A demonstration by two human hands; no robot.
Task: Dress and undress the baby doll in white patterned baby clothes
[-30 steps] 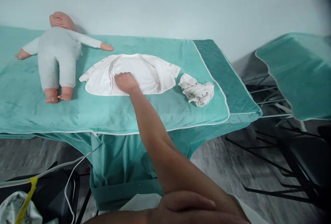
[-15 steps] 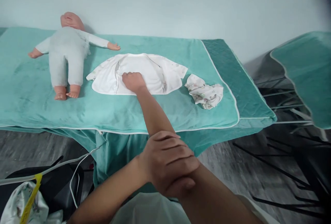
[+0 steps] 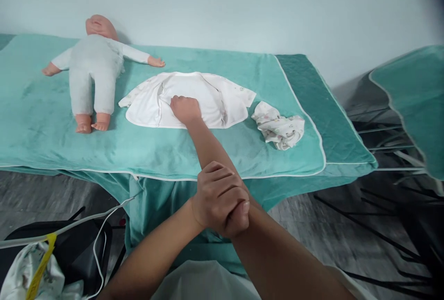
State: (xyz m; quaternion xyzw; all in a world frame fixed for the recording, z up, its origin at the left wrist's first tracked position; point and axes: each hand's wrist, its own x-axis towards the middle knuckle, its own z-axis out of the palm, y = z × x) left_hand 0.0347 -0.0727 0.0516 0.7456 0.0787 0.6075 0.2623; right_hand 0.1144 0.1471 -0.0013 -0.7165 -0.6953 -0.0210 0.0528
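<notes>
My right hand (image 3: 185, 109), closed in a fist, is stretched out over a white baby top (image 3: 208, 89) laid spread out on the green blanket; nothing shows in its fingers, and whether it touches the cloth I cannot tell. My left hand (image 3: 222, 200) is closed on my right forearm (image 3: 213, 147), between wrist and elbow. To the left of the top a baby doll (image 3: 93, 78) in a white body lies on its back with its arms out. A crumpled patterned baby garment (image 3: 279, 126) rests to the right of the top.
A green blanket (image 3: 62, 152) with white piping covers the table against a pale wall. A black chair (image 3: 79, 244) at lower left bears a bundle of cloth (image 3: 31, 272), with a white cable near it. At right are another green cover (image 3: 412, 101) and black metal legs.
My left hand has shifted slightly along my right forearm toward the wrist, with its fingers curled tighter. The view has moved a little; the top and doll lie as before.
</notes>
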